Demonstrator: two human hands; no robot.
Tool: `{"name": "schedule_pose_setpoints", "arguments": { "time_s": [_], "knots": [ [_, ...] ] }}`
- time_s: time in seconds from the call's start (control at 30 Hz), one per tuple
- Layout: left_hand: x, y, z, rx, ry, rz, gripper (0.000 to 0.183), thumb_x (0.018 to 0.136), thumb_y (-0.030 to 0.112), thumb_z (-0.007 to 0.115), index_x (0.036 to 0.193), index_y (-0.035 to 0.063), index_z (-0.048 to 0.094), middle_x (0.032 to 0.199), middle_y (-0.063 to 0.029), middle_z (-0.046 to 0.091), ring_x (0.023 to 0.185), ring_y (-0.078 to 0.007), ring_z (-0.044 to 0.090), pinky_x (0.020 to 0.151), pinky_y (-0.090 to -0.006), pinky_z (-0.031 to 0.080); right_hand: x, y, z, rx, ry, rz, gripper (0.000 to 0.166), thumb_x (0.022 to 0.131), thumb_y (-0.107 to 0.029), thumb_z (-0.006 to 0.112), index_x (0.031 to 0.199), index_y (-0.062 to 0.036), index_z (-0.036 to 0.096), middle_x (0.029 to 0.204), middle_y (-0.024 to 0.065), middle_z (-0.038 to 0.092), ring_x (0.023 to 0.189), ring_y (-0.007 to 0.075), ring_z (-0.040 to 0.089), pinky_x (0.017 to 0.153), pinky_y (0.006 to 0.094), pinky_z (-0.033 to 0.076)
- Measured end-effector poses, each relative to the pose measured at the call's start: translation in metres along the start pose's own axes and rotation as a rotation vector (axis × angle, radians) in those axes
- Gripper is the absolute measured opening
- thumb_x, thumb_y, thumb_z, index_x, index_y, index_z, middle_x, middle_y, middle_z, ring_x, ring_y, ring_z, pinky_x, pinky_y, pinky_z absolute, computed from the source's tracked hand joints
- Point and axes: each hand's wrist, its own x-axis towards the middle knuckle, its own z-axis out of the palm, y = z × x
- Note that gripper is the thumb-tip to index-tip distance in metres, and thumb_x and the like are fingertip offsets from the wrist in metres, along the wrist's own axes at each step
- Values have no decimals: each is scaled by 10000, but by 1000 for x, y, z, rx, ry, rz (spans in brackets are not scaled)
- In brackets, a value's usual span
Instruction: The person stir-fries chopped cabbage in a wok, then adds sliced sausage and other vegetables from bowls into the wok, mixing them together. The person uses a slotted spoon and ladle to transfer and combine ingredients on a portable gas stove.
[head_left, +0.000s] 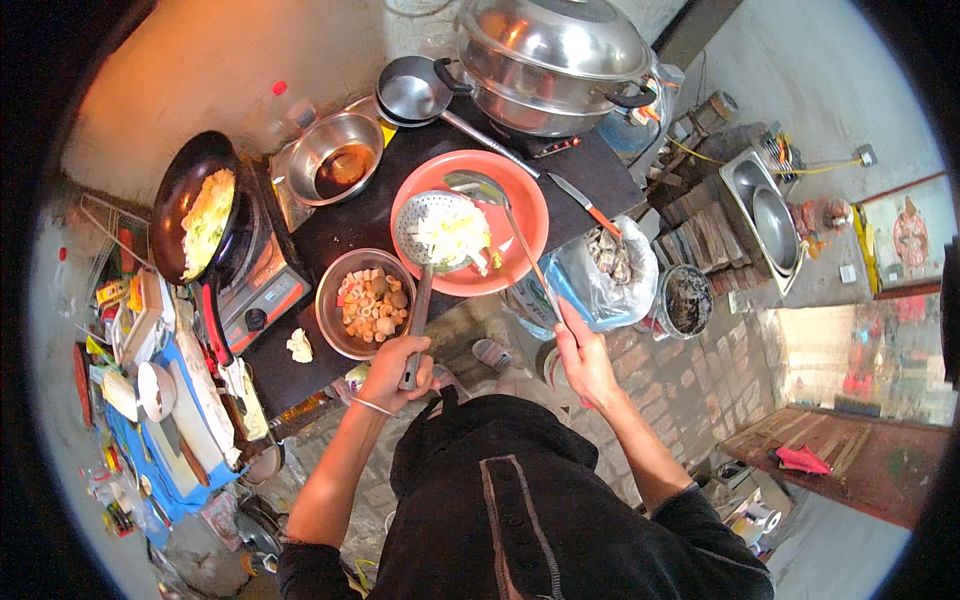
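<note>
My left hand (397, 373) grips the handle of a perforated skimmer (409, 225), whose bowl lies over the pink plastic basin (534, 259). Pale chopped vegetable pieces (452, 236) are heaped on the skimmer and partly beyond its rim. My right hand (583, 360) holds the long thin handle of a metal ladle (480, 187); its bowl rests inside the basin behind the heap. A steel bowl (328, 322) of cut sausage and mushroom-like pieces (373, 304) stands just left of the skimmer's handle.
A frying pan (169, 202) with cooked egg tilts on the portable stove (277, 300) at left. Behind stand a steel bowl with dark liquid (360, 135), a second ladle (412, 90) and a large steamer (551, 67). A knife (574, 193) lies near the table's right edge, above a lined bin (637, 289).
</note>
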Motion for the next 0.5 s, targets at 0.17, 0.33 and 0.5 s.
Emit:
{"name": "schedule_pose_setpoints", "arguments": {
  "time_s": [0.17, 0.33, 0.5],
  "knots": [
    [6, -6, 2, -128, -47, 54, 271, 854, 194, 396, 617, 67, 429, 415, -51, 425, 280, -143, 316, 560, -319, 446, 3, -14, -5, -386, -261, -23, 368, 863, -111, 454, 1222, -34, 425, 799, 209, 602, 701, 299, 602, 652, 340, 458],
    [9, -9, 11, -165, -64, 96, 281, 857, 187, 387, 604, 67, 414, 417, -49, 408, 297, -144, 326, 604, -322, 439, 11, 7, -6, -327, -72, -303, 359, 861, -91, 452, 1216, -41, 435, 711, 192, 585, 590, 274, 584, 599, 345, 463],
    [17, -15, 12, -196, -71, 138, 275, 864, 189, 393, 615, 73, 405, 420, -46, 410, 294, -143, 332, 582, -321, 441, 22, 12, -15, 53, -96, -117, 375, 890, -135, 438, 1246, -26, 397, 570, 38, 440, 451, 89, 397, 437, 254, 373]
  ]
}}
